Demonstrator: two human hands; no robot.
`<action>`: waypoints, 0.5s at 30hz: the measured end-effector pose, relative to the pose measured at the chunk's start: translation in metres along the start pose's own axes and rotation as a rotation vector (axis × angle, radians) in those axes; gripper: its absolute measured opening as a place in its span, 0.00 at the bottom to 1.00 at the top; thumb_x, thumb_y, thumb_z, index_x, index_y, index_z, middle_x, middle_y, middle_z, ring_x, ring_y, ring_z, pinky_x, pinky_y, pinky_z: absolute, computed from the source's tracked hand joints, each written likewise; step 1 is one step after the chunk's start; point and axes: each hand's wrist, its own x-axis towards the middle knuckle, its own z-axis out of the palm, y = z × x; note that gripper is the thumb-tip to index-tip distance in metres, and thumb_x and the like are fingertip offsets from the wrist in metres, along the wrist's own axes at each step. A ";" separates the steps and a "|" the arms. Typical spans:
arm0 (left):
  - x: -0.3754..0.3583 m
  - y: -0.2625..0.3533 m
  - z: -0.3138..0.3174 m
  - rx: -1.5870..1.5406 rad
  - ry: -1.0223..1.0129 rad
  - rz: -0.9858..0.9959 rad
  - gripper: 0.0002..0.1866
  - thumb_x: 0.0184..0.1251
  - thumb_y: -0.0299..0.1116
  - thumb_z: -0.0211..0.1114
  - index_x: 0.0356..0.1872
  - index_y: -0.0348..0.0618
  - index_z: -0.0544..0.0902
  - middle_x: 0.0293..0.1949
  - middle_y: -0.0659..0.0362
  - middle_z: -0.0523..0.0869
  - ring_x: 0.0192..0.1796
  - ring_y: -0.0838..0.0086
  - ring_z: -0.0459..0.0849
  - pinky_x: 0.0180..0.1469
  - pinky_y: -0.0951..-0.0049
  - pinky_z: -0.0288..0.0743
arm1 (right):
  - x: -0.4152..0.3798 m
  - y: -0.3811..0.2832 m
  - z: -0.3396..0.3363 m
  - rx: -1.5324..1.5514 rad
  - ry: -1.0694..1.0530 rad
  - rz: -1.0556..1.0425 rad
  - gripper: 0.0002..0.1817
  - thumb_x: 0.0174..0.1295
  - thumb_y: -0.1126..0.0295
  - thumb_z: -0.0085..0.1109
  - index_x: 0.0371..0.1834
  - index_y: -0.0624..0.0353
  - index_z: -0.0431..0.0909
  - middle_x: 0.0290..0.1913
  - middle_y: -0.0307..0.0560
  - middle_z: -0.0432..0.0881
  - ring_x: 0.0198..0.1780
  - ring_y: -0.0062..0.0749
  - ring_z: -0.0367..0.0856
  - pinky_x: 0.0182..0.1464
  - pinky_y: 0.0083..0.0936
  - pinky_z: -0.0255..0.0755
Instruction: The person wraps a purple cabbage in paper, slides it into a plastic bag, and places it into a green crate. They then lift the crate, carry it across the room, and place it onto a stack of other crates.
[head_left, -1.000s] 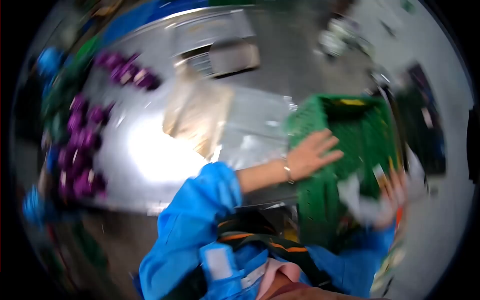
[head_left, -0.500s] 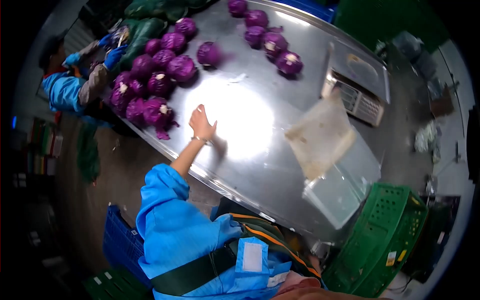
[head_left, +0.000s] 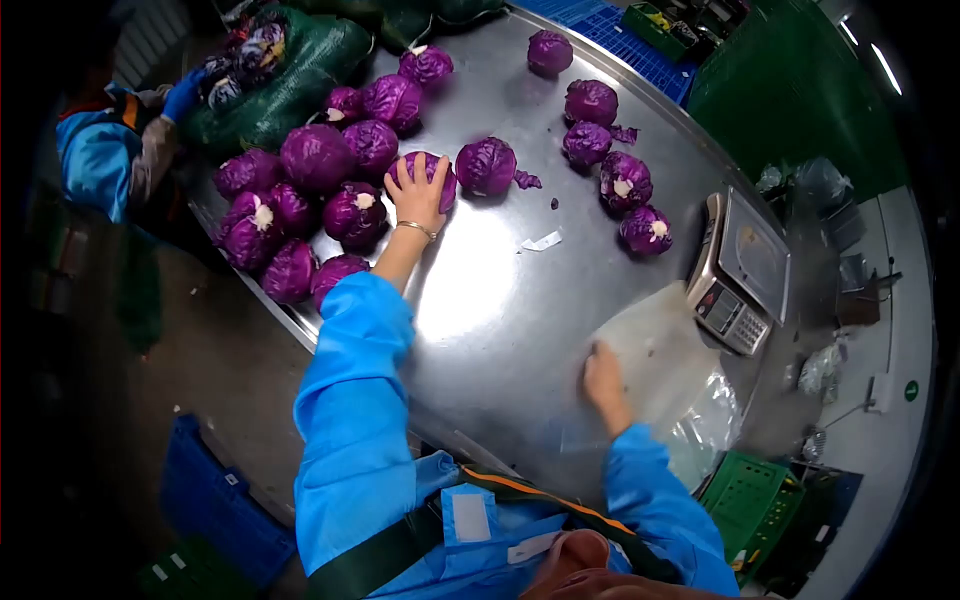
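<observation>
My left hand (head_left: 417, 195) reaches far across the steel table (head_left: 490, 310) and lies on a red cabbage (head_left: 440, 172), fingers spread around it. That head sits at the right edge of a pile of several red cabbages (head_left: 315, 190). My right hand (head_left: 603, 375) rests near the table's front edge on a stack of clear plastic bags (head_left: 665, 365), fingers pressed down on the top sheet. Both arms wear blue sleeves.
Several more cabbages (head_left: 610, 160) lie at the far right of the table, beside a weighing scale (head_left: 742, 270). A co-worker in blue gloves (head_left: 185, 95) handles a green net sack (head_left: 290, 75) at the far left. A green crate (head_left: 760, 500) and blue crate (head_left: 215, 500) stand on the floor.
The view has swung back over the table. My left hand moved forward from bare steel onto a cabbage. My right hand came into view and settled on the plastic bags.
</observation>
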 end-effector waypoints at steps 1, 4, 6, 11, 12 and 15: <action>-0.003 -0.004 -0.001 0.008 0.085 0.035 0.46 0.31 0.36 0.74 0.60 0.63 0.65 0.58 0.50 0.65 0.62 0.48 0.60 0.60 0.46 0.57 | -0.018 -0.016 0.004 -0.029 -0.033 -0.044 0.22 0.59 0.68 0.48 0.53 0.72 0.66 0.54 0.70 0.70 0.54 0.62 0.69 0.59 0.44 0.62; -0.017 -0.012 -0.016 -0.432 -0.018 -0.247 0.53 0.24 0.45 0.78 0.63 0.50 0.63 0.56 0.46 0.66 0.58 0.52 0.67 0.60 0.59 0.63 | -0.070 -0.031 0.007 0.139 -0.090 0.057 0.27 0.61 0.61 0.51 0.57 0.72 0.65 0.57 0.70 0.68 0.58 0.59 0.67 0.61 0.43 0.59; -0.037 0.007 -0.057 -0.977 -0.268 -0.321 0.55 0.28 0.46 0.79 0.63 0.40 0.61 0.58 0.44 0.65 0.60 0.53 0.67 0.62 0.59 0.63 | -0.121 -0.041 -0.017 0.297 -0.177 0.212 0.29 0.61 0.58 0.53 0.59 0.70 0.64 0.59 0.69 0.67 0.60 0.58 0.66 0.63 0.42 0.58; -0.079 0.136 -0.139 -1.124 -0.447 0.486 0.53 0.29 0.43 0.79 0.64 0.46 0.62 0.59 0.44 0.64 0.62 0.49 0.64 0.63 0.57 0.62 | -0.093 0.009 -0.132 -0.187 0.579 0.185 0.41 0.50 0.57 0.63 0.65 0.61 0.58 0.62 0.60 0.64 0.59 0.53 0.66 0.62 0.41 0.56; -0.088 0.166 -0.140 -1.131 -0.421 0.593 0.52 0.29 0.42 0.79 0.64 0.48 0.63 0.59 0.43 0.63 0.61 0.47 0.64 0.62 0.56 0.62 | -0.070 0.030 -0.137 -0.178 0.550 0.195 0.40 0.49 0.55 0.63 0.65 0.61 0.59 0.61 0.61 0.66 0.59 0.53 0.67 0.59 0.40 0.59; -0.118 0.253 -0.123 -1.071 -0.488 0.731 0.50 0.32 0.43 0.77 0.63 0.46 0.63 0.61 0.44 0.62 0.64 0.46 0.61 0.64 0.54 0.59 | -0.023 0.140 -0.080 0.129 0.174 0.333 0.35 0.49 0.52 0.61 0.58 0.62 0.68 0.54 0.63 0.74 0.52 0.52 0.74 0.51 0.37 0.68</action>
